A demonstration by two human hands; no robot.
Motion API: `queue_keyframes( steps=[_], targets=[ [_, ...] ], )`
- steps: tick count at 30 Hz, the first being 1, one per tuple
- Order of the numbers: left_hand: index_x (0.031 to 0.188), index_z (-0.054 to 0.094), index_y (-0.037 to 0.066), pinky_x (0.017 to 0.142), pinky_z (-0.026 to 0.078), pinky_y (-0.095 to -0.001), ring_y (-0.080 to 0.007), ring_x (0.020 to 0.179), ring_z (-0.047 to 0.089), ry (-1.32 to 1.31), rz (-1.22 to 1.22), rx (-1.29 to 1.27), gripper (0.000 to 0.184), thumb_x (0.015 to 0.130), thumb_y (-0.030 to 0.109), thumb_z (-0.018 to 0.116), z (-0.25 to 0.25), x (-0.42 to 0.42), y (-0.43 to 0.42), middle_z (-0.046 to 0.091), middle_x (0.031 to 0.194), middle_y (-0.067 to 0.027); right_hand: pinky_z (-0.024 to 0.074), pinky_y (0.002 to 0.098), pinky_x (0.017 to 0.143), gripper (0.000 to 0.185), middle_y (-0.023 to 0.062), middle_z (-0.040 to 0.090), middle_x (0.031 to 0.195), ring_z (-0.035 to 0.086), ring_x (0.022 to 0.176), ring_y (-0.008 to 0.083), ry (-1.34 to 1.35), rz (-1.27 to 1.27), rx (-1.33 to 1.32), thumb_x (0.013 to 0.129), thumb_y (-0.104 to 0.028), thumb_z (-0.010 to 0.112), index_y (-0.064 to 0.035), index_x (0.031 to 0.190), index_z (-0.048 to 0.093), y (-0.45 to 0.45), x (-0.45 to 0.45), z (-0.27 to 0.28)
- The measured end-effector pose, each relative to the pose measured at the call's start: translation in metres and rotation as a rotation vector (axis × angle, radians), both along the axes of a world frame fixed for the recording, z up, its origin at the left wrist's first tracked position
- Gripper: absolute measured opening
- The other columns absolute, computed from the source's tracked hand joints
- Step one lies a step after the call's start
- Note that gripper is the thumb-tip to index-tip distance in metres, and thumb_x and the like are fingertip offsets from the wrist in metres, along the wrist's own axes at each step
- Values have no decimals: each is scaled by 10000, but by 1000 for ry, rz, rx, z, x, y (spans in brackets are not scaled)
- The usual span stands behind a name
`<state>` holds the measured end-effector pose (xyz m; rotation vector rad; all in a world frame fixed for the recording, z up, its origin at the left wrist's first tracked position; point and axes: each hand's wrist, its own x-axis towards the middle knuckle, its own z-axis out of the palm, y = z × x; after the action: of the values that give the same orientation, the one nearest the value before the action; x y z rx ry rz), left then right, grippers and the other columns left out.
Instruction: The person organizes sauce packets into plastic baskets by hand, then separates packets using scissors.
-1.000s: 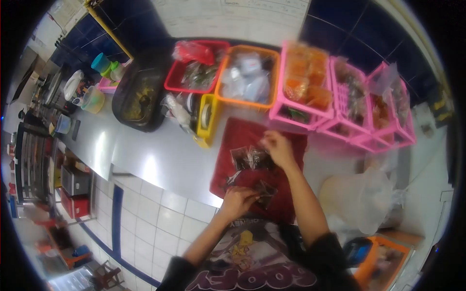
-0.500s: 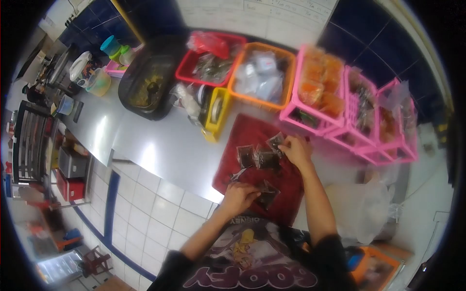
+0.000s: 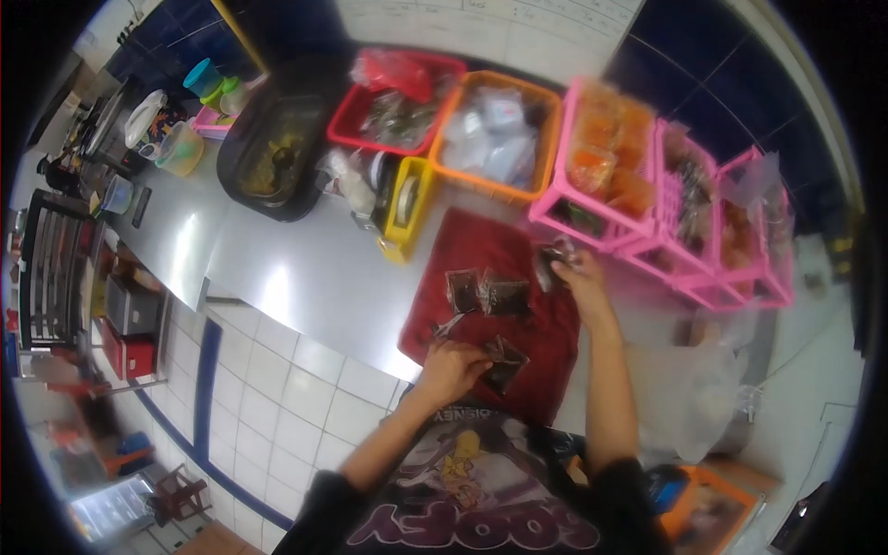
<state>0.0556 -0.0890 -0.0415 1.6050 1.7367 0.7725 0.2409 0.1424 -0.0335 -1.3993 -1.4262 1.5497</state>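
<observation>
Several small clear plastic packets of dark filling lie on a dark red cloth (image 3: pixel 435 277). My right hand (image 3: pixel 585 280) is closed on one packet (image 3: pixel 555 262), held at the cloth's upper right edge. Near the cloth's lower left side, the fingers of my left hand (image 3: pixel 450 372) pinch together at the corner of another packet (image 3: pixel 506 365). Two more packets sit side by side in the middle, a left packet (image 3: pixel 462 290) and a right packet (image 3: pixel 506 296). Just above my left hand is a small shiny item (image 3: pixel 450 325), too unclear to name.
Behind the cloth stand a yellow holder (image 3: pixel 392 248), a red basket (image 3: pixel 340 129), an orange basket (image 3: pixel 499 192) of white bags, and pink baskets (image 3: pixel 572 188) with orange packets. A black pan (image 3: pixel 228 176) sits farther left on the metal counter (image 3: pixel 250 245).
My right hand has lifted its packet off the others and moved slightly right. My left hand stays at the lower packet. The whole view has shifted slightly.
</observation>
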Motion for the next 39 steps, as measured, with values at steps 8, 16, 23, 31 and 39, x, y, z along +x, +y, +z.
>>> queue_keyframes(
  steps=[8, 16, 23, 31, 39],
  targets=[
    [978, 766, 147, 926, 433, -448, -266, 981, 671, 35, 27, -50, 148, 880, 222, 684, -1, -3, -2, 737, 962, -64, 491, 411, 871, 335, 84, 699, 1041, 662, 982, 275, -507, 407, 270, 830, -299, 798, -103, 1069, 667, 0, -59, -24],
    [954, 770, 141, 978, 407, -473, -256, 1016, 666, 26, 43, -91, 153, 880, 239, 679, 1, -3, 1, 738, 972, -54, 371, 526, 959, 315, 88, 665, 1135, 592, 1109, 300, -995, 888, 608, 744, -336, 831, -133, 951, 706, -20, -51, -15],
    [970, 769, 149, 975, 408, -472, -243, 1024, 666, 56, 8, -114, 156, 886, 234, 668, 1, -4, -1, 737, 997, -41, 472, 322, 831, 185, 37, 675, 1012, 643, 878, 149, -380, 708, -6, 897, -151, 730, -78, 1048, 651, 2, -25, -6],
    [962, 769, 157, 950, 414, -471, -240, 1009, 668, 85, -11, -61, 152, 884, 217, 653, -3, -1, -3, 736, 998, -30, 476, 240, 892, 307, 16, 670, 1106, 607, 992, 81, 94, 400, -222, 940, -66, 686, 3, 1233, 622, -19, 9, -5],
    [945, 769, 154, 924, 425, -483, -244, 993, 670, 108, -33, -73, 141, 891, 231, 664, -2, 2, -2, 737, 986, -24, 500, 244, 857, 226, 39, 701, 1049, 637, 957, 95, 15, 280, -83, 923, -13, 688, 27, 1144, 661, -31, 19, -31]
  ],
)
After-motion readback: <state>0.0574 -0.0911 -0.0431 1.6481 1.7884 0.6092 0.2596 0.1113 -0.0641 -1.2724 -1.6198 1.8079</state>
